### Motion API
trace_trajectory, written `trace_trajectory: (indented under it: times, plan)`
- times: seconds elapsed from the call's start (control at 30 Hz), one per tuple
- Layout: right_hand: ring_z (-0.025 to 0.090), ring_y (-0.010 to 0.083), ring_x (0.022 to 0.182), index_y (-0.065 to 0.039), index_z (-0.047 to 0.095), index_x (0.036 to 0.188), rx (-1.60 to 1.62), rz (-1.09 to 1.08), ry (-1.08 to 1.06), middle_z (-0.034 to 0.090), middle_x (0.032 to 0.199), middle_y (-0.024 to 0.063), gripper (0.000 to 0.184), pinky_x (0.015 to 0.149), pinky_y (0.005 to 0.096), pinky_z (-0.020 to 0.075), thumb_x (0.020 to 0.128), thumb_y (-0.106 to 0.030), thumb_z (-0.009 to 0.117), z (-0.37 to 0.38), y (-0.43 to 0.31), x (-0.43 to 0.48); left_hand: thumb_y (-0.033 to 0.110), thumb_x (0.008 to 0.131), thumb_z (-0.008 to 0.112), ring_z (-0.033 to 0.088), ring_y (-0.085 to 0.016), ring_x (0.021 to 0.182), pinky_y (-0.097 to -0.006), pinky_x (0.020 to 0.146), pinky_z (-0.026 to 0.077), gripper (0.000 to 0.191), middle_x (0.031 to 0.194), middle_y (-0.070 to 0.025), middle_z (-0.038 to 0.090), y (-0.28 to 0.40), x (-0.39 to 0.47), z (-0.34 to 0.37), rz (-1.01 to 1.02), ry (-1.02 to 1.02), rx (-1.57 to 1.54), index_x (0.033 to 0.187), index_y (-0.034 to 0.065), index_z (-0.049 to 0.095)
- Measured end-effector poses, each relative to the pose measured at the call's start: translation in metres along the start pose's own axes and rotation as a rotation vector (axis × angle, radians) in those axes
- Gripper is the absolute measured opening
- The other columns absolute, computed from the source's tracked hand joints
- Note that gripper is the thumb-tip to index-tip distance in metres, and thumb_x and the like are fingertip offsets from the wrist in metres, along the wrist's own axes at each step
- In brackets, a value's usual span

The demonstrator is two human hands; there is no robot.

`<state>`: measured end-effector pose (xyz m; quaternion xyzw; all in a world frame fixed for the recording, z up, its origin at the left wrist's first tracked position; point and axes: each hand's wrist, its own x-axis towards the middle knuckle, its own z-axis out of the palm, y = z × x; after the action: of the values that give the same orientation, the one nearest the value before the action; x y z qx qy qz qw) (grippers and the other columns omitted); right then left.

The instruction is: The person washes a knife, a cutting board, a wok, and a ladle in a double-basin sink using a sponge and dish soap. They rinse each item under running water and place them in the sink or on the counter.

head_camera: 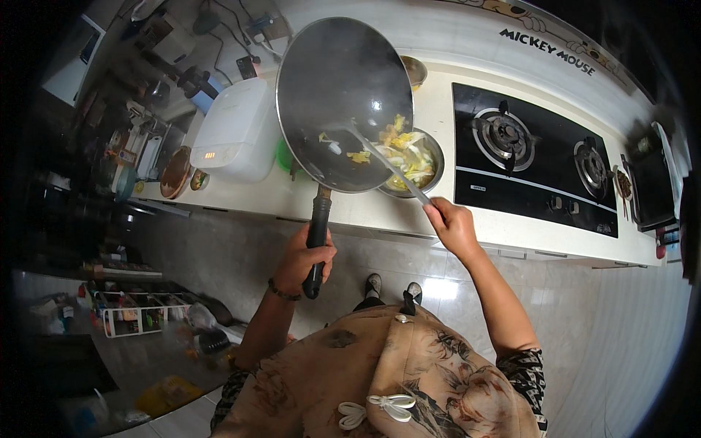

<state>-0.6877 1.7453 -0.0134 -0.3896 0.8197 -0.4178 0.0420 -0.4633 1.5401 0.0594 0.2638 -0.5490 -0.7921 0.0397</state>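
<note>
My left hand (pixel 309 256) grips the black handle of a dark wok (pixel 339 82), which is tilted above the counter. In my right hand (pixel 454 224) is a metal spatula (pixel 394 169), its blade inside the wok. Cooked cabbage leaves (pixel 408 145) lie at the wok's right rim and in a metal bowl (pixel 435 178) on the counter below. A few pieces of cabbage (pixel 358 157) cling to the wok's inner surface. The wok hides part of the bowl.
To the right is a black two-burner gas hob (pixel 536 159). A white rice cooker (pixel 235 131) stands left of the wok, with a green item (pixel 283 156) between them. Another metal bowl (pixel 414 71) sits behind the wok. A woven basket (pixel 176 172) is at the counter's left.
</note>
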Motion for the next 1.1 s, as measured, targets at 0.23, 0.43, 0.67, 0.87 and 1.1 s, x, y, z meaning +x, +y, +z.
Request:
trace_trajectory:
  times: [0.23, 0.43, 0.67, 0.87, 1.1]
  plan:
    - [0.061, 0.0290, 0.053, -0.007, 0.065, 0.084, -0.342, 0.014, 0.013, 0.061, 0.058, 0.0114, 0.025, 0.050, 0.0383, 0.0470, 0.086, -0.032, 0.062, -0.049, 0.036, -0.040, 0.002, 0.077, 0.061, 0.051, -0.014, 0.042, -0.0271, 0.037, 0.040, 0.019, 0.061, -0.0057, 0.051, 0.001, 0.001, -0.002, 0.000, 0.008, 0.049, 0.087, 0.0049, 0.045]
    - [0.057, 0.0360, 0.054, -0.004, 0.064, 0.082, 0.029, 0.078, 0.189, 0.057, 0.059, 0.0177, 0.026, 0.050, 0.0402, 0.0432, 0.089, -0.028, 0.059, -0.030, 0.008, 0.021, 0.002, 0.076, 0.061, 0.051, -0.015, 0.042, -0.0270, 0.038, 0.041, 0.019, 0.062, -0.0056, 0.052, 0.003, -0.001, 0.007, -0.009, 0.033, 0.116, 0.087, 0.0049, 0.045]
    - [0.059, 0.0378, 0.058, -0.005, 0.064, 0.079, -0.016, 0.122, 0.256, 0.058, 0.062, 0.0191, 0.028, 0.052, 0.0430, 0.0454, 0.089, -0.031, 0.058, 0.011, 0.001, 0.055, 0.000, 0.078, 0.061, 0.053, -0.015, 0.044, -0.0272, 0.039, 0.042, 0.021, 0.063, -0.0053, 0.052, 0.001, 0.003, 0.011, -0.020, -0.037, 0.039, 0.088, 0.0060, 0.044]
    - [0.059, 0.0346, 0.053, -0.007, 0.065, 0.084, -0.134, 0.041, 0.080, 0.058, 0.058, 0.0167, 0.024, 0.049, 0.0406, 0.0456, 0.086, -0.030, 0.061, 0.001, 0.037, -0.009, 0.001, 0.078, 0.061, 0.052, -0.013, 0.043, -0.0268, 0.037, 0.041, 0.020, 0.064, -0.0047, 0.052, -0.001, 0.008, 0.007, -0.003, -0.012, 0.066, 0.089, 0.0059, 0.045]
    - [0.060, 0.0285, 0.051, -0.009, 0.064, 0.087, -0.464, -0.074, 0.022, 0.060, 0.059, 0.0107, 0.020, 0.046, 0.0374, 0.0469, 0.085, -0.028, 0.063, -0.055, 0.068, -0.050, 0.000, 0.078, 0.061, 0.054, -0.015, 0.044, -0.0281, 0.038, 0.042, 0.025, 0.075, -0.0055, 0.052, 0.000, 0.012, 0.003, -0.004, 0.035, 0.154, 0.094, 0.0058, 0.043]
